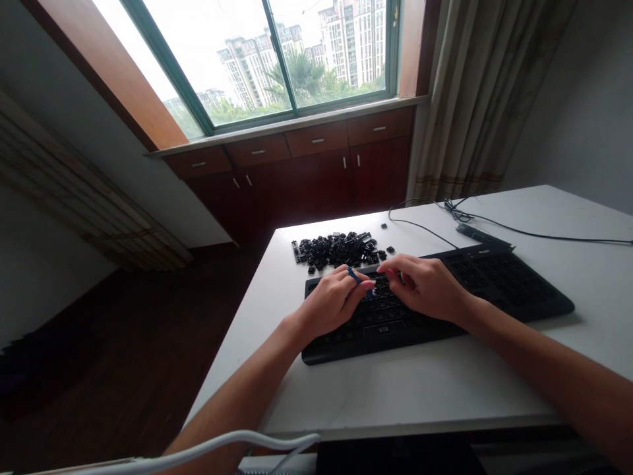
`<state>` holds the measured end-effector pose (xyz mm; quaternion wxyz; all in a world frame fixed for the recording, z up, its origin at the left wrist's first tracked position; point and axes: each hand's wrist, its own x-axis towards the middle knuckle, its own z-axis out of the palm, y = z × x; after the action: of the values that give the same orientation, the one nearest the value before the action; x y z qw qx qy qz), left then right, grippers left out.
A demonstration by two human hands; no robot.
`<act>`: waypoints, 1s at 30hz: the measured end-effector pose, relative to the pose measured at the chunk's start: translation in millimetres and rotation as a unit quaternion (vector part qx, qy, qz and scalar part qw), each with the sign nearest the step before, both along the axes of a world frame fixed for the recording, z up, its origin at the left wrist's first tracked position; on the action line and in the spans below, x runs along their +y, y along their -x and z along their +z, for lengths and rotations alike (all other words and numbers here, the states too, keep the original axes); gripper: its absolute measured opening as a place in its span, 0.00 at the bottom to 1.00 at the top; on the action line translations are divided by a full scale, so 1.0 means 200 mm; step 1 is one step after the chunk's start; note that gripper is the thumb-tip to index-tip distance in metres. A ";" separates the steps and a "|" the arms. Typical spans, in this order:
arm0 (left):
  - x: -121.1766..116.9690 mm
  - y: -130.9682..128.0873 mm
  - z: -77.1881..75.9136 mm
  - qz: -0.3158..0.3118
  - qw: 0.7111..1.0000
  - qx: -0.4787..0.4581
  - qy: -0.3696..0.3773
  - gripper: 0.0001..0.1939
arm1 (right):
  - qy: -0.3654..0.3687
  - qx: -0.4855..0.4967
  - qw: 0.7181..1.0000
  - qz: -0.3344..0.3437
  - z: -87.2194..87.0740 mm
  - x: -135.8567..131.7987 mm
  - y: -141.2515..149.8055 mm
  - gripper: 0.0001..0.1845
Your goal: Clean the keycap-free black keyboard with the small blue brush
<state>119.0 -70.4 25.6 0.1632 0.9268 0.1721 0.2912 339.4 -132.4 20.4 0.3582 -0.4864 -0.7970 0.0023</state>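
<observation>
A black keyboard (346,340) lies on the white table, with most of its keycaps off and the bare key sockets showing. Over its left part, my left hand (331,297) is closed on a small blue tool (353,274), which sticks out above and below the fingers; its full shape is hidden. Close by on the right, my right hand (420,284) hovers at the upper key rows with thumb and forefinger drawn together. Whatever is between those fingertips, if anything, is too small to make out. Behind my left hand lies a heap of loose black keycaps (339,249).
Several stray keycaps (390,250) lie near the heap. A black cable (544,235) runs from the keyboard across the white table (395,389). At the bottom left, a white curved tube (237,437) crosses before the table edge. Beyond stand a window and wooden cabinets (316,175).
</observation>
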 end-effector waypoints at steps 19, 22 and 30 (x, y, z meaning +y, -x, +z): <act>-0.02 0.00 -0.01 0.052 0.991 -0.118 0.034 0.08 | 0.001 0.000 1.000 0.004 0.00 0.00 -0.01 0.10; -0.02 -0.01 -0.01 0.039 0.994 -0.098 0.029 0.09 | 0.003 -0.002 1.000 0.004 0.00 0.00 -0.01 0.10; -0.02 0.00 0.01 -0.021 0.998 -0.060 0.011 0.10 | -0.005 0.003 1.000 -0.004 0.01 0.00 0.00 0.10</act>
<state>119.7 -74.5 27.7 0.1892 0.9093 0.1459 0.3408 338.4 -133.3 22.2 0.3627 -0.4875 -0.7942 -0.0014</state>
